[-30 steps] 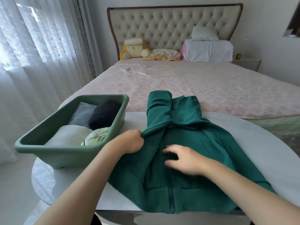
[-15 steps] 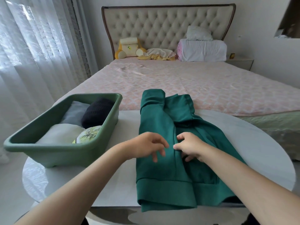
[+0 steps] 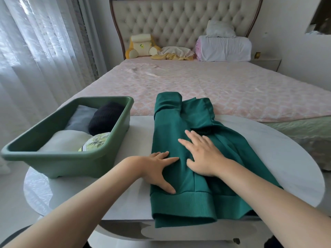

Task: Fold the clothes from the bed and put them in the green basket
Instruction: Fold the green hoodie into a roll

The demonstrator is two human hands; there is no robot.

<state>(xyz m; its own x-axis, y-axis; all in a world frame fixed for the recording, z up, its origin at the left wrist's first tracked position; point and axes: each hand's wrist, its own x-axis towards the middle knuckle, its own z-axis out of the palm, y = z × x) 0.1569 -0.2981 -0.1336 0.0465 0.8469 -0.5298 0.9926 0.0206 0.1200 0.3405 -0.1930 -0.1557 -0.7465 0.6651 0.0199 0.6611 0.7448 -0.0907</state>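
Fingers spread wide and flat, the left hand (image 3: 155,169) presses the left edge of the folded green jacket (image 3: 179,122), thumb reaching toward the ribbed hem. Just right of it, the right hand (image 3: 202,154) lies on the jacket's middle, fingers straight and splayed, gripping nothing. The jacket lies on the white table (image 3: 268,158), right of the green basket (image 3: 71,163) holding folded clothes (image 3: 62,140). The bed (image 3: 197,83) lies beyond.

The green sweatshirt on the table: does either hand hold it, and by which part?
Neither holds it. The left hand and right hand press flat on the green sweatshirt, fingers straight.
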